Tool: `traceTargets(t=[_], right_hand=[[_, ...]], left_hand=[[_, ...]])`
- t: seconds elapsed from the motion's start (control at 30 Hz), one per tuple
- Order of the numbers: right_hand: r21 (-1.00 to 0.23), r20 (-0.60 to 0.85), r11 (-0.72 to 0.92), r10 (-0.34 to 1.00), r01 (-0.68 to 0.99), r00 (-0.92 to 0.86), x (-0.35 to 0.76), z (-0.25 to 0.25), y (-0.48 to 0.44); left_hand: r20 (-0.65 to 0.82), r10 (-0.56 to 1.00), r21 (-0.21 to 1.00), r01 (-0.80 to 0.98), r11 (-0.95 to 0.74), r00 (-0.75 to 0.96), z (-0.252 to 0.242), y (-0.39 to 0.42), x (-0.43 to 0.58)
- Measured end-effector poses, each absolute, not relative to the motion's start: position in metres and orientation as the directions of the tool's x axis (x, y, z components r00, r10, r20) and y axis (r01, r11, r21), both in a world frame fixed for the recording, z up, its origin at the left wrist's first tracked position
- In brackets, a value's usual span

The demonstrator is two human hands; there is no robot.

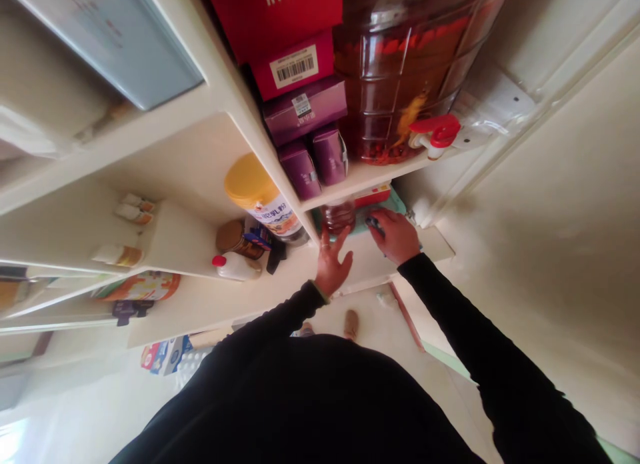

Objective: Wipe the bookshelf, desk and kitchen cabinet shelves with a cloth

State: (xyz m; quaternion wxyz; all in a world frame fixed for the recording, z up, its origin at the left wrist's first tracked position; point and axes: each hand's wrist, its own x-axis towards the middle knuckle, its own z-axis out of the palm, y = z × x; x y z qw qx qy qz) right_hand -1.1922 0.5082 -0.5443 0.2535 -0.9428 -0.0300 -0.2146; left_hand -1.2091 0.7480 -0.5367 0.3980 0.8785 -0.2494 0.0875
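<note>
My left hand is open, its fingers apart, at the front of a clear jar with reddish-brown contents on the lower shelf. Whether the fingertips touch the jar I cannot tell. My right hand is closed on a small dark object, mostly covered by the fingers and too small to name. Behind both hands, a light green tray or mat and a red box lie on the same shelf, partly hidden by the board above.
Overhead, the upper shelf bears purple boxes, red boxes and a big jar of amber liquid with a red tap. Left stand a yellow-lidded can and a white bottle. A wall is right.
</note>
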Motion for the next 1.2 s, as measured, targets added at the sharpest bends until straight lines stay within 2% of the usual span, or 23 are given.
traceTargets(t=[0.07,0.17,0.23,0.43,0.6,0.67,0.77,0.83,0.97,1.1,1.2], right_hand=[[-0.464,0.437,-0.867,-0.044,0.184,0.898,-1.196,-0.547,0.494],[-0.485,0.456,-0.872,-0.187,0.067,0.870,-1.197,-0.554,0.490],[-0.519,0.481,-0.853,-0.239,0.054,0.844,-1.198,-0.560,0.510],[-0.614,0.519,-0.759,-0.183,0.215,0.835,-1.202,-0.572,0.553],[-0.645,0.482,-0.761,-0.341,0.065,0.807,-1.205,-0.565,0.515],[-0.663,0.460,-0.742,-0.305,0.095,0.834,-1.209,-0.560,0.519],[-0.708,0.429,-0.656,-0.104,0.262,0.897,-1.216,-0.552,0.533],[-0.731,0.437,-0.619,-0.104,0.286,0.893,-1.216,-0.546,0.529],[-0.699,0.501,-0.711,-0.402,0.083,0.767,-1.200,-0.544,0.493],[-0.621,0.457,-0.784,-0.371,-0.008,0.808,-1.169,-0.557,0.471],[-0.640,0.410,-0.768,-0.380,-0.036,0.829,-1.141,-0.565,0.460]], left_hand=[[0.339,-0.372,0.651,-0.501,-0.570,0.864,-0.537,0.748,-1.210],[0.338,-0.377,0.650,-0.504,-0.569,0.862,-0.535,0.749,-1.211],[0.341,-0.373,0.654,-0.503,-0.566,0.863,-0.534,0.749,-1.211],[0.326,-0.384,0.663,-0.499,-0.558,0.864,-0.532,0.749,-1.211],[0.359,-0.365,0.667,-0.510,-0.543,0.859,-0.534,0.749,-1.211],[0.356,-0.360,0.674,-0.503,-0.541,0.863,-0.534,0.749,-1.211],[0.344,-0.367,0.679,-0.499,-0.538,0.864,-0.532,0.749,-1.210],[0.343,-0.375,0.674,-0.503,-0.541,0.861,-0.531,0.750,-1.210],[0.339,-0.371,0.655,-0.500,-0.567,0.865,-0.529,0.751,-1.209],[0.345,-0.376,0.651,-0.507,-0.565,0.860,-0.529,0.752,-1.209],[0.346,-0.384,0.649,-0.514,-0.562,0.856,-0.529,0.753,-1.208]])
